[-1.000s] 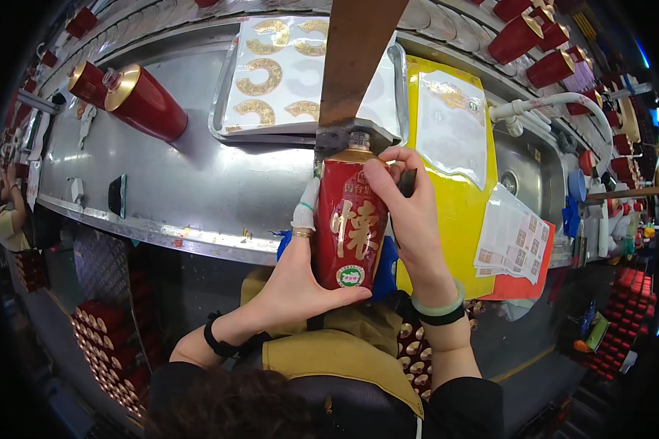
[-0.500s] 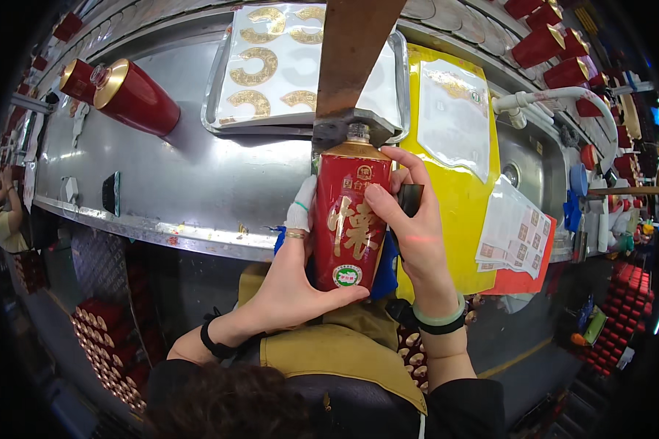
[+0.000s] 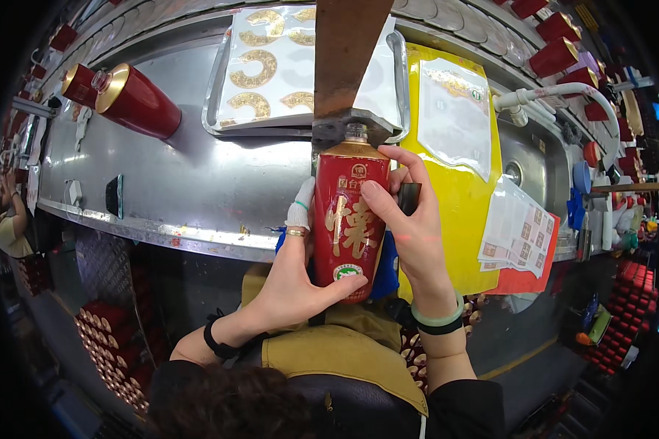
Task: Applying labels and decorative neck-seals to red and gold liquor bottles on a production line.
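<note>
A red bottle (image 3: pixel 350 212) with gold shoulders, a clear glass neck, gold lettering and a green-and-white round emblem (image 3: pixel 348 271) lies between my hands, neck pointing away from me. My left hand (image 3: pixel 294 282) grips its left side and base. The left thumb presses over the emblem, and a white fabric cover wraps one finger. My right hand (image 3: pixel 415 227) holds the bottle's right side, thumb on the front face by the lettering, a finger at the shoulder. A dark flat piece (image 3: pixel 410 196) is tucked in the right hand; its kind is partly hidden.
Two red bottles (image 3: pixel 143 102) stand at left on the metal bench (image 3: pixel 220 183). A tray (image 3: pixel 209 110) carries sheets of gold arc decals (image 3: pixel 258 69). At right are a yellow mat (image 3: pixel 458 219), printed sheets (image 3: pixel 516 227) and a sink (image 3: pixel 531 157) with white pipe. A brown post (image 3: pixel 348 58) rises ahead.
The bottle has turned slightly and its base now shows a little nearer me. My left thumb has come over the emblem. My right hand keeps nearly the same hold.
</note>
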Available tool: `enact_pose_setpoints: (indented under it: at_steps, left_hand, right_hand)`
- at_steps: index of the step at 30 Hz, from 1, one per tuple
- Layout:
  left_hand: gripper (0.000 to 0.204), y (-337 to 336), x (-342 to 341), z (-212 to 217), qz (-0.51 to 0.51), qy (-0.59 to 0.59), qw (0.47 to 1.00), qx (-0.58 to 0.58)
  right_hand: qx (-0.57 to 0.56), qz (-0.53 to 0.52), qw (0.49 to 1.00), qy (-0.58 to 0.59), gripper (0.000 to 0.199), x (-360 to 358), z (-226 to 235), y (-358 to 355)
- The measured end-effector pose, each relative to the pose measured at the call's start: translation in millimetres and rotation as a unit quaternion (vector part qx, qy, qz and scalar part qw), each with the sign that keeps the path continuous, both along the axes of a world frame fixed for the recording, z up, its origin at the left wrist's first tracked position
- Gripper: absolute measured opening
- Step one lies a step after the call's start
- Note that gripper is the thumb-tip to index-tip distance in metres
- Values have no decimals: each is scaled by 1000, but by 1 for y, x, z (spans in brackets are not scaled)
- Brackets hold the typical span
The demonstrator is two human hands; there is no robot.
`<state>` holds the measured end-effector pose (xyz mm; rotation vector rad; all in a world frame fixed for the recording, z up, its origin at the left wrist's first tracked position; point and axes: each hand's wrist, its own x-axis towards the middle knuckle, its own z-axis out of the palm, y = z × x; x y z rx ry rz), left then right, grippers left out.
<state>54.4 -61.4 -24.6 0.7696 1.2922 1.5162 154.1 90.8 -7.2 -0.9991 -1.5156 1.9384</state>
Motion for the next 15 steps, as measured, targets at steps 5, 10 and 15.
enact_pose_setpoints:
  at_steps: [5, 10, 15]
  left_hand:
    - [116, -1, 1, 1, 1, -10, 1000, -2]
    - [118, 0, 2, 0, 4, -16, 1000, 5]
    - [118, -1, 1, -2, -3, 10, 1000, -3]
  right_hand:
    - [3, -2, 1000, 2, 53, 0, -2, 0]
    - [11, -1, 1000, -2, 53, 1, -2, 0]
    - [6, 4, 1000, -8, 53, 2, 0, 1]
